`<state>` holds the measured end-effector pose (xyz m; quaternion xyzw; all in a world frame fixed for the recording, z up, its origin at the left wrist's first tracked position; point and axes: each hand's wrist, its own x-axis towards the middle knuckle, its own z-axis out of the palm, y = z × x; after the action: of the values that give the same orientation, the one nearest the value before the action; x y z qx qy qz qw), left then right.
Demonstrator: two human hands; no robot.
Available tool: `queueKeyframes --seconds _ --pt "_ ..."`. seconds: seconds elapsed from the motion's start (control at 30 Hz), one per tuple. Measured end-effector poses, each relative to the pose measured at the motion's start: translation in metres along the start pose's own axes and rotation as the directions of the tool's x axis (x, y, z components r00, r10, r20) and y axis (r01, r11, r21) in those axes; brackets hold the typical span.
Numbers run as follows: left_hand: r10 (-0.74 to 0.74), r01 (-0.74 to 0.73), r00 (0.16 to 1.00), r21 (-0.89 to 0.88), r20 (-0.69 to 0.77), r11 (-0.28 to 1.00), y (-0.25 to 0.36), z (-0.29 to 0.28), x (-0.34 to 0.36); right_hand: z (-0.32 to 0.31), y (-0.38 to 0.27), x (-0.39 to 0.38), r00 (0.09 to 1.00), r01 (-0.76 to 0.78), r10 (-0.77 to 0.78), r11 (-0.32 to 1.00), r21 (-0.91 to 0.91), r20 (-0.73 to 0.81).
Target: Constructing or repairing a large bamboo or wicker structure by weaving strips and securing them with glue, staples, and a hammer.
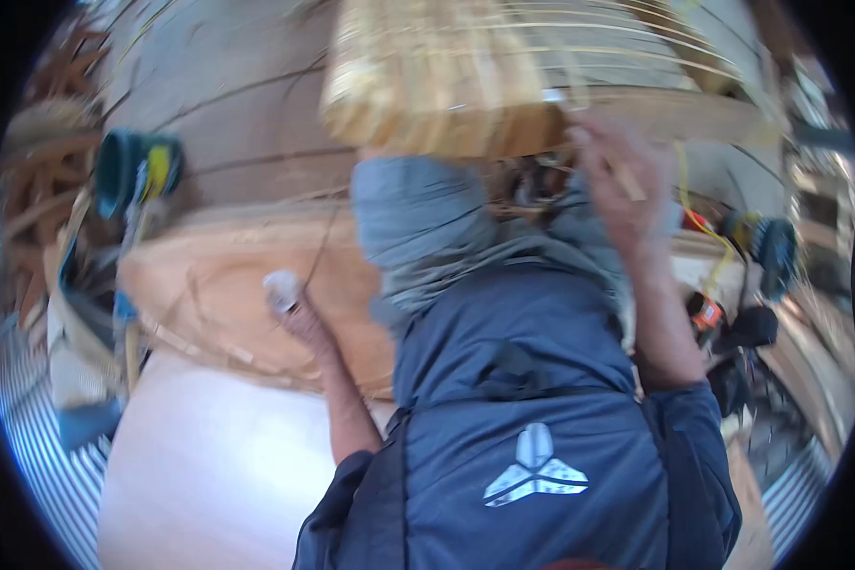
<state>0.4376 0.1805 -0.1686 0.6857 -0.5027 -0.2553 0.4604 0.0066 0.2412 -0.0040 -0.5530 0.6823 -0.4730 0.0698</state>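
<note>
Gripping one pale container (281,290) in left hand (309,328), left of one wooden block (437,81). Grasping one slim tool (628,180) in right hand (619,171), beside it.

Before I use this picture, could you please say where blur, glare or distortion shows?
In the head view, motion blur smears the right hand and softens the tan striped piece; in that view, glare washes out the pale panel at lower left; there too, fisheye distortion bends the ridged sheet near the left rim.
</note>
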Motion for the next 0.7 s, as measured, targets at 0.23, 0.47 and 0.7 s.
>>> queueKeyframes --seconds 0.23,0.47,0.7 --pt "0.124 -0.177 0.978 0.357 0.167 0.917 0.024 0.012 -0.049 -0.017 -0.007 0.000 0.918 -0.294 0.380 0.844 0.449 -0.113" --pt "-0.161 0.106 0.974 0.302 0.162 0.947 -0.019 -0.006 -0.060 -0.031 -0.015 0.021 0.855 -0.477 0.515 0.744 0.468 0.052" --pt "-0.143 0.075 0.976 0.361 0.165 0.930 -0.021 -0.010 -0.064 -0.034 -0.007 0.049 0.873 -0.470 0.452 0.880 0.068 0.183"
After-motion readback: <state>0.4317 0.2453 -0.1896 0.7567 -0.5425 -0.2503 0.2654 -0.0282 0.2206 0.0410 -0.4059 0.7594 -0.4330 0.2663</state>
